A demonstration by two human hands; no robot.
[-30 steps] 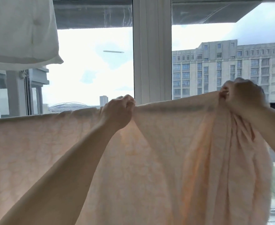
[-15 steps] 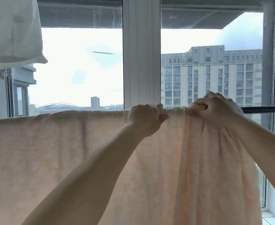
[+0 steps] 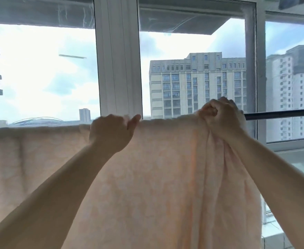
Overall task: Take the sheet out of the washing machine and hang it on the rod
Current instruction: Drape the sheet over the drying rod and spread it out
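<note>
A pale peach patterned sheet (image 3: 156, 177) hangs draped over a dark horizontal rod (image 3: 280, 114), which shows bare only at the right. My left hand (image 3: 111, 132) pinches the sheet's top fold near the window's white centre post. My right hand (image 3: 221, 115) grips a bunched part of the sheet at its right end, on top of the rod. Folds fall straight down from that bunch. The washing machine is out of view.
A large window (image 3: 40, 78) with a white centre post (image 3: 119, 60) stands right behind the rod. A grey frame post (image 3: 255, 78) rises at the right. Tall buildings show outside. A tiled floor (image 3: 273, 234) is visible at the lower right.
The view has swung right, so the white cloth at the upper left has left the frame. My right hand has drawn the bunched sheet further right along the rod, away from my left hand.
</note>
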